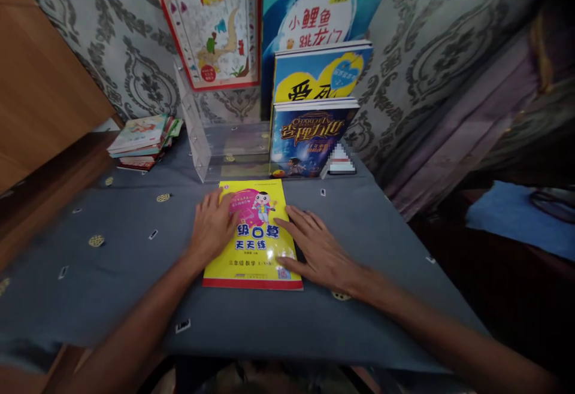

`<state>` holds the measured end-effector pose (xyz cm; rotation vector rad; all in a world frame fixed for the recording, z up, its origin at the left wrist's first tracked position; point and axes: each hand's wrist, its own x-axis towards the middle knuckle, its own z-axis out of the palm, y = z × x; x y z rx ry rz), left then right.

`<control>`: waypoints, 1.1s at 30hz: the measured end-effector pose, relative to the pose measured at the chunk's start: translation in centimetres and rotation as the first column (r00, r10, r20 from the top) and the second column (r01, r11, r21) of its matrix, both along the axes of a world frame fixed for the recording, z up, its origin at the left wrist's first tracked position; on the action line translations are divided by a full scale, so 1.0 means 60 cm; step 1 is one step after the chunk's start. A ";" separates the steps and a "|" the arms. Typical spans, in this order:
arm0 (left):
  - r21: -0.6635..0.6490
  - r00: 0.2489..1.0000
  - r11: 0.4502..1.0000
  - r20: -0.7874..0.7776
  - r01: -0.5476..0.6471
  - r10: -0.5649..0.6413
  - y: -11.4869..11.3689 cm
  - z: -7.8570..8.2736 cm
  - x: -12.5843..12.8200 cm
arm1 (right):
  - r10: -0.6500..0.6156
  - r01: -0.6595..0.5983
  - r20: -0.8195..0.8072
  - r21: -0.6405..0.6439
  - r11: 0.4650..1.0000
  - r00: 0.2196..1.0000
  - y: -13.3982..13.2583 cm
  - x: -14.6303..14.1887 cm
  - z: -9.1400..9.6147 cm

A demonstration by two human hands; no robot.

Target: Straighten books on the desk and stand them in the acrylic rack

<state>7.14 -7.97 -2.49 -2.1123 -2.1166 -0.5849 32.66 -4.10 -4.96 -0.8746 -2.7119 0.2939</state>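
A yellow workbook (257, 256) lies flat on the blue-grey tablecloth (112, 274) in front of me. My left hand (213, 226) rests on its left half, fingers flat and together on the cover. My right hand (314, 247) lies at the book's right edge, fingers stretched out, thumb on the lower right corner. Neither hand grips the book. Behind it stands a clear acrylic book rack (215, 145) holding a dark blue book (309, 139) and a blue-and-yellow book (321, 73) upright.
A stack of thin books (144, 141) sits at the back left. A red-framed picture book (215, 23) and a large blue book (314, 5) lean on the patterned wall. A wooden panel (40, 82) stands at left. The table's edge drops off at right beside curtains (471, 106).
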 end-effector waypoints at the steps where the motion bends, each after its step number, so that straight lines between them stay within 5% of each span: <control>1: -0.026 0.998 0.998 -0.004 -0.056 0.056 0.003 0.001 -0.010 | 0.012 -0.012 0.003 -0.014 1.000 1.000 -0.007 0.004 -0.001; 5: -0.122 0.990 0.988 0.089 -0.097 0.109 0.009 -0.001 -0.032 | 0.032 -0.032 -0.001 -0.058 0.998 0.999 -0.021 0.014 -0.005; 9: -0.107 0.918 0.994 0.389 -0.033 0.072 0.021 -0.012 -0.046 | 0.048 -0.046 0.007 -0.113 0.993 0.999 -0.021 0.015 -0.004; 11: -0.077 0.763 0.997 0.644 -0.004 0.053 0.029 -0.015 -0.056 | 0.051 -0.048 0.014 -0.133 0.990 0.999 -0.020 0.015 -0.003; 15: -0.132 0.280 0.990 0.950 -0.047 0.140 0.039 -0.014 -0.073 | 0.048 -0.045 0.018 -0.158 0.986 0.999 -0.020 0.016 0.001; 19: -0.306 0.039 0.947 0.952 0.101 0.304 0.035 -0.010 -0.065 | 0.039 -0.033 0.028 -0.188 0.982 0.999 -0.020 0.018 0.000; 22: -0.285 -0.087 0.947 0.950 0.149 0.300 0.032 -0.005 -0.054 | 0.027 -0.023 0.016 -0.221 0.975 1.000 -0.018 0.021 -0.004; 33: -0.078 -0.366 0.976 0.918 0.205 0.150 0.020 0.024 -0.036 | -0.208 0.139 -0.155 -0.363 0.921 0.966 -0.003 0.030 -0.037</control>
